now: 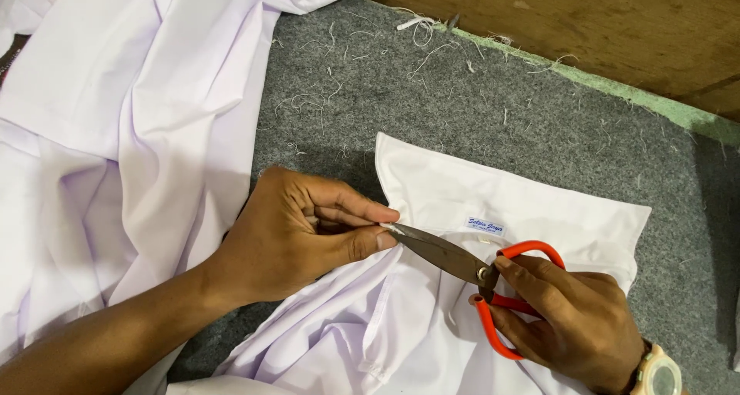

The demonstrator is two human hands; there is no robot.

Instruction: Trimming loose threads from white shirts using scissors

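The white shirt (432, 318) lies collar-up on the grey felt surface (493, 125), its collar (501, 194) spread flat, with a small label (485, 226) sewn just under the collar band. The cloth is smooth, faintly lilac in the folds. The left hand (297, 237) rests on the shirt, thumb and forefinger pinched closed on a bit of cloth or thread right at the scissor tips. The right hand (574, 318) grips the scissors (462, 260), fingers hooked through the orange handles; the dark blades look nearly closed, pointing left at that pinch.

What exactly is pinched is too small to make out. The lower handle loop is mostly covered by the fingers, and the shirt's lower part runs out of view at the bottom. A pale wristwatch (659, 373) on the right wrist is cut off at the edge.

More white fabric (116, 117) is heaped on the left, beside the shirt. Loose thread scraps (420, 29) litter the felt, and a wooden board (586, 25) with a green edge strip (617, 87) borders the far side.
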